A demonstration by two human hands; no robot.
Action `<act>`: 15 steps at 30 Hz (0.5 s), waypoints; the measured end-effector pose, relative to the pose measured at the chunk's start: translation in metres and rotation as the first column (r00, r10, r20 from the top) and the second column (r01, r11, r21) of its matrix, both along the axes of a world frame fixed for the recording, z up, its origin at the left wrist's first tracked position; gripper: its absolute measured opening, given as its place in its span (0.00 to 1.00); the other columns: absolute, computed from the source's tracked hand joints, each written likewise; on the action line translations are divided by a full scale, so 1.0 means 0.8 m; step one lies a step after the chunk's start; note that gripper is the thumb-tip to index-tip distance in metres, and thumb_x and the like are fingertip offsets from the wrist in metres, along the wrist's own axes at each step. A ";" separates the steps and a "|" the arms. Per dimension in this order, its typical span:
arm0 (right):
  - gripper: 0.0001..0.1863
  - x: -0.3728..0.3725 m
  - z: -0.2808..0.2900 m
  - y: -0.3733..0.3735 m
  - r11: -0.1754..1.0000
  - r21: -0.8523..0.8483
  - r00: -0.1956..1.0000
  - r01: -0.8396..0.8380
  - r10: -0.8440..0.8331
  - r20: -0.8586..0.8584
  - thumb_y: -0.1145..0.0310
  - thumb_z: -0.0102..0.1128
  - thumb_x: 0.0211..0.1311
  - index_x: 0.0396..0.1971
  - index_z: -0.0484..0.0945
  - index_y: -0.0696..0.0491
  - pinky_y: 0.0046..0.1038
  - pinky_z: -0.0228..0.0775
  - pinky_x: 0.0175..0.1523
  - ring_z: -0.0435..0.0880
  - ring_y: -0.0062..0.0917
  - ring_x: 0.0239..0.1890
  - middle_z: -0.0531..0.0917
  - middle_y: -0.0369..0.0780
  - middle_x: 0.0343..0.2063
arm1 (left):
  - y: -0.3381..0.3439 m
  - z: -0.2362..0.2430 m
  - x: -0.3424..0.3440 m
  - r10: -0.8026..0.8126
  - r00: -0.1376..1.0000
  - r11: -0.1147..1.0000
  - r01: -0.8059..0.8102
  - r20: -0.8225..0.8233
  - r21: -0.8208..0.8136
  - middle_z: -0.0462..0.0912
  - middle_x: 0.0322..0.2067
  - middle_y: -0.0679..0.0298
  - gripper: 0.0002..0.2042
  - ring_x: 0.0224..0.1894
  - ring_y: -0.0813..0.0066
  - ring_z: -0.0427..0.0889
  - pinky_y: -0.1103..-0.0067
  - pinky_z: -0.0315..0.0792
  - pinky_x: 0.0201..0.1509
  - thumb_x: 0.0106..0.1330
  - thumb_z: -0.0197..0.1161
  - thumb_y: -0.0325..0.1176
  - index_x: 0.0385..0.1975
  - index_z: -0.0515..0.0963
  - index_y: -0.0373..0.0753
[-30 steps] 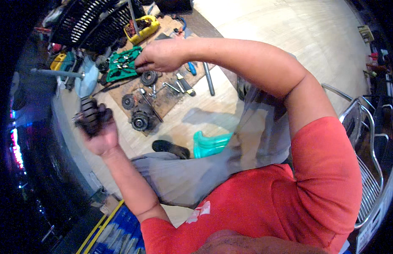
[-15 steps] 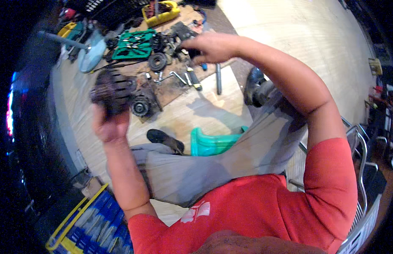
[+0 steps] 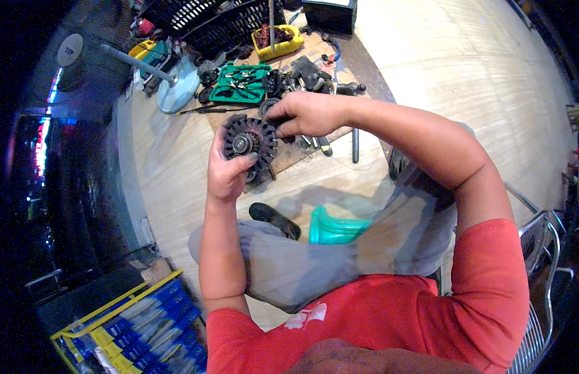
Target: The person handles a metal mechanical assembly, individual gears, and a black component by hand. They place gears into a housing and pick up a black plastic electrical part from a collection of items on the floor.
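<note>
My left hand (image 3: 227,174) grips a dark, round motor armature (image 3: 264,138), its slotted rim and central bearing facing up. The thumb lies over its lower edge, and the other fingers are partly hidden behind it. From the right, my right hand (image 3: 317,115) reaches in with thumb and fingers apart, close to the armature's right side. Nothing shows clearly between those fingers. A black ring-shaped part (image 3: 270,106) lies just beyond the fingertips. Below the armature, another dark motor part is mostly covered.
A green tool case (image 3: 239,84) with pliers, a yellow container (image 3: 286,45) and a black crate (image 3: 183,19) stand at the back. Left of them is a pale-blue round stand base (image 3: 176,87). A green plastic stool (image 3: 339,227) sits near my legs; a metal chair (image 3: 538,280) is at right.
My left hand has brought the armature rightward and turned its bearing end up. My right hand has come from over the scattered tools to beside the armature. The whole view has shifted.
</note>
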State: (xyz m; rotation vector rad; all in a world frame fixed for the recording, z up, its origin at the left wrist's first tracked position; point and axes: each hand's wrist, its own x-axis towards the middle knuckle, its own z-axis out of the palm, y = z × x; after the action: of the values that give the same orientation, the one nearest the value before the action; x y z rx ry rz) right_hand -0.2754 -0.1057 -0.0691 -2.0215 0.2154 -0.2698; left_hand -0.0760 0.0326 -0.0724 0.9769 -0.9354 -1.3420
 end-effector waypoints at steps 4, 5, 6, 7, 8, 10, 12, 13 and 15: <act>0.10 0.000 0.007 -0.006 0.995 -0.076 0.998 0.063 -0.065 -0.023 0.66 0.60 0.60 0.36 0.81 0.57 0.37 0.72 0.37 0.82 0.40 0.29 0.82 0.50 0.26 | 0.003 0.002 0.001 0.043 0.999 0.999 -0.042 -0.019 0.022 0.78 0.47 0.58 0.37 0.50 0.66 0.79 0.72 0.72 0.59 0.41 0.71 0.20 0.58 0.65 0.32; 0.10 0.001 0.008 -0.008 0.992 -0.102 0.996 0.070 -0.074 -0.042 0.66 0.59 0.61 0.37 0.81 0.56 0.38 0.72 0.37 0.82 0.41 0.29 0.82 0.50 0.25 | 0.003 0.003 0.000 0.045 0.999 0.999 -0.045 -0.003 0.022 0.78 0.47 0.58 0.37 0.50 0.67 0.79 0.72 0.72 0.59 0.42 0.71 0.20 0.58 0.66 0.32; 0.11 0.000 0.010 -0.008 0.989 -0.122 0.996 0.081 -0.083 -0.012 0.65 0.59 0.61 0.37 0.82 0.56 0.38 0.72 0.37 0.82 0.41 0.29 0.82 0.50 0.25 | 0.002 0.004 0.000 0.048 0.999 0.999 -0.049 0.011 0.023 0.78 0.47 0.58 0.37 0.49 0.67 0.79 0.72 0.72 0.58 0.42 0.71 0.20 0.57 0.66 0.32; 0.11 -0.001 0.013 -0.009 0.985 -0.144 0.995 0.095 -0.095 0.004 0.65 0.59 0.61 0.37 0.82 0.56 0.39 0.72 0.37 0.82 0.41 0.29 0.82 0.50 0.25 | 0.001 0.004 -0.001 0.059 0.998 0.998 -0.059 0.019 0.014 0.78 0.47 0.58 0.36 0.49 0.67 0.79 0.73 0.72 0.58 0.43 0.71 0.20 0.57 0.66 0.32; 0.11 -0.002 0.016 -0.010 0.979 -0.171 0.993 0.112 -0.114 -0.004 0.64 0.59 0.61 0.37 0.82 0.56 0.39 0.72 0.38 0.83 0.41 0.29 0.82 0.50 0.25 | 0.001 0.004 -0.002 0.070 0.997 0.998 -0.070 0.026 0.006 0.78 0.46 0.58 0.35 0.49 0.68 0.80 0.73 0.73 0.58 0.44 0.70 0.20 0.57 0.66 0.32; 0.13 -0.005 0.023 -0.009 0.969 -0.207 0.991 0.134 -0.132 0.023 0.61 0.59 0.62 0.36 0.83 0.56 0.39 0.72 0.37 0.82 0.41 0.28 0.82 0.50 0.25 | -0.001 0.003 -0.002 0.108 0.992 0.994 -0.108 0.061 -0.003 0.78 0.47 0.57 0.33 0.50 0.66 0.79 0.71 0.72 0.58 0.46 0.68 0.21 0.57 0.66 0.32; 0.14 -0.010 0.033 -0.008 0.958 -0.245 0.988 0.151 -0.157 -0.005 0.60 0.60 0.62 0.35 0.83 0.57 0.39 0.72 0.37 0.82 0.41 0.28 0.82 0.50 0.25 | -0.002 0.000 -0.001 0.157 0.982 0.988 -0.155 0.108 -0.023 0.77 0.48 0.55 0.31 0.51 0.62 0.78 0.68 0.72 0.59 0.50 0.65 0.23 0.57 0.65 0.32; 0.15 -0.012 0.037 -0.006 0.961 -0.234 0.989 0.146 -0.150 0.001 0.59 0.60 0.62 0.35 0.83 0.57 0.38 0.73 0.37 0.82 0.41 0.27 0.82 0.50 0.25 | -0.004 -0.002 0.001 0.161 0.983 0.987 -0.158 0.088 -0.034 0.77 0.49 0.55 0.29 0.51 0.61 0.79 0.68 0.73 0.58 0.53 0.64 0.23 0.57 0.65 0.33; 0.15 -0.014 0.044 -0.003 0.968 -0.225 0.994 0.109 -0.109 0.014 0.58 0.59 0.62 0.35 0.83 0.57 0.38 0.73 0.37 0.81 0.41 0.27 0.82 0.50 0.25 | -0.007 -0.006 0.005 0.217 0.976 0.976 -0.217 0.029 -0.031 0.77 0.49 0.55 0.28 0.51 0.61 0.79 0.66 0.73 0.58 0.54 0.64 0.23 0.57 0.65 0.33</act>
State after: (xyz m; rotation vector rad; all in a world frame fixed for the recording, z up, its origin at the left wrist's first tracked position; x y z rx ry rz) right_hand -0.2868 -0.1082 -0.0336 -2.2378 0.3075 -0.3789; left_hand -0.0722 0.0272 -0.0775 1.0505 -0.8430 -1.1298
